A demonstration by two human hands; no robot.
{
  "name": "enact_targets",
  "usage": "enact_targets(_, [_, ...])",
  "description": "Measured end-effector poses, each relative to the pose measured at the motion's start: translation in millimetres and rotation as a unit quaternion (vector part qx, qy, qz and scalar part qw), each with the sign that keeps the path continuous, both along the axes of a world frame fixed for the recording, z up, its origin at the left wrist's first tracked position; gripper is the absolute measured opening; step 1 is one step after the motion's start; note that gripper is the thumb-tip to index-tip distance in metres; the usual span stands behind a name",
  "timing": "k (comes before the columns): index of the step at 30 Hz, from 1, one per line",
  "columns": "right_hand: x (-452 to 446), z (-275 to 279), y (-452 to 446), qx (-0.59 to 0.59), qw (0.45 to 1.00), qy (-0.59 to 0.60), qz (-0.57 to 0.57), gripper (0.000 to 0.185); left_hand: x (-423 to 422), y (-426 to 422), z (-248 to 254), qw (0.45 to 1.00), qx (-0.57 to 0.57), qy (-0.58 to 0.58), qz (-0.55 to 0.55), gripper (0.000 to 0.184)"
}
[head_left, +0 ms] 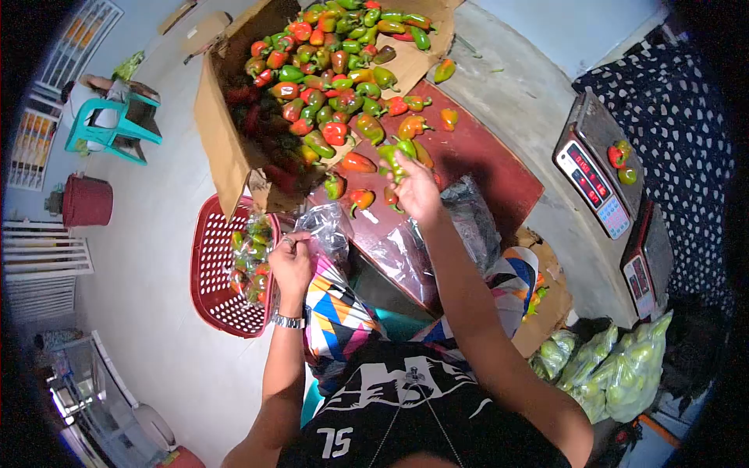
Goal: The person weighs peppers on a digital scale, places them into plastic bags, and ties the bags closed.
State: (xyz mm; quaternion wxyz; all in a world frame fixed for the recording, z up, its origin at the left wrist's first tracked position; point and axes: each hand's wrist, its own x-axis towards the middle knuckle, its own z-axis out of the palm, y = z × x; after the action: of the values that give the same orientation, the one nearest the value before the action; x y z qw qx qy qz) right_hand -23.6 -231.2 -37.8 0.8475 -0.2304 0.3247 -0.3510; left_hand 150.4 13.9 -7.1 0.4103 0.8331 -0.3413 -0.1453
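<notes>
My right hand (417, 191) is closed around a green bell pepper (399, 154) above the red tabletop (488, 160). My left hand (290, 264) pinches the edge of a clear plastic bag (324, 228) beside the table's near left corner. Past my right hand, a large heap of red, green and orange peppers (335, 97) spills out of an opened cardboard box (214, 140). A few loose peppers lie close to my right hand, among them an orange one (359, 162). More clear plastic (402, 249) lies on the near part of the table.
A red basket (204, 265) with bagged peppers (253, 261) stands at my left. To the right are two digital scales, one (593, 183) bearing several peppers (622, 160). Filled plastic bags (624, 374) sit at lower right. A teal chair (117, 125) stands far left.
</notes>
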Motion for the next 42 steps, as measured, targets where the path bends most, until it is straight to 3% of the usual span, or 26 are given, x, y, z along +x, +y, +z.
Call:
enact_targets(4, [-19.8,-11.7,-16.9,-0.097,0.985,-0.006,-0.140,0.032,-0.9,1.7,2.8,1.000,-0.012,0.009,0.002,0.022])
enact_targets(8, [-49.7,-5.2,-37.7,-0.251,0.939,0.163,-0.170,0.031,1.2,2.0,1.0,1.000,-0.001,0.024,0.005,0.022])
enact_targets(9, [-48.6,-9.5,-35.0,-0.354,0.890,0.242,-0.157,0.029,0.9,1.3,2.5,1.000,0.005,0.018,0.003,0.022])
enact_targets(11, [-35.5,1.4,-16.0,-0.540,0.741,0.382,-0.120,0.030,0.3,-1.4,3.6,1.000,0.002,0.012,0.000,0.022])
enact_targets(14, [-19.7,-2.4,8.3,-0.649,0.615,0.447,-0.033,0.040,-1.2,0.2,1.9,1.000,-0.008,0.013,-0.001,0.022])
enact_targets(18, [-10.0,-2.5,23.5,-0.620,0.639,0.455,-0.029,0.044,0.5,0.0,3.8,1.000,0.004,0.005,0.009,0.022])
enact_targets(22, [-14.3,-36.1,6.2,-0.547,0.671,0.463,-0.188,0.037,0.9,0.9,-0.4,1.000,-0.007,0.015,0.005,0.021])
enact_targets(25, [-27.9,-27.7,-24.5,-0.612,0.564,0.513,-0.209,0.034,1.4,0.3,2.0,1.000,-0.010,0.000,-0.001,0.021])
enact_targets(29, [-18.5,-5.9,-41.2,-0.602,0.546,0.583,0.018,0.042,-4.0,-3.2,7.2,1.000,-0.004,0.018,0.010,0.021])
enact_targets(33, [-12.5,-5.8,-53.9,-0.614,0.491,0.618,0.019,0.044,-2.8,-3.4,8.1,1.000,0.012,-0.017,-0.001,0.022])
enact_targets(36, [-27.7,-23.7,-84.9,-0.428,0.757,0.491,0.051,0.045,-5.1,-4.4,14.6,0.999,0.046,0.014,0.023,0.022])
enact_targets(38, [-51.5,4.3,-67.3,-0.279,0.939,0.201,0.024,0.035,-1.2,-1.9,2.6,0.997,0.042,0.057,0.034,0.022])
enact_targets(39, [-68.0,28.9,-53.1,-0.188,0.981,0.043,0.004,0.031,0.6,-0.4,-4.7,0.995,0.041,0.080,0.037,0.022])
enact_targets(40, [-95.4,52.7,-48.4,-0.411,0.888,0.202,0.047,0.031,0.9,-1.9,-10.2,0.999,0.001,0.044,0.021,0.022])
enact_targets(41, [-120.3,46.7,-55.8,-0.207,0.974,0.086,-0.019,0.030,0.6,-2.9,-9.2,1.000,0.001,0.003,0.006,0.022])
enact_targets(42, [-147.6,41.2,-65.3,0.010,0.996,-0.037,-0.081,0.030,-1.7,-5.1,-3.9,1.000,0.001,-0.005,0.004,0.022])
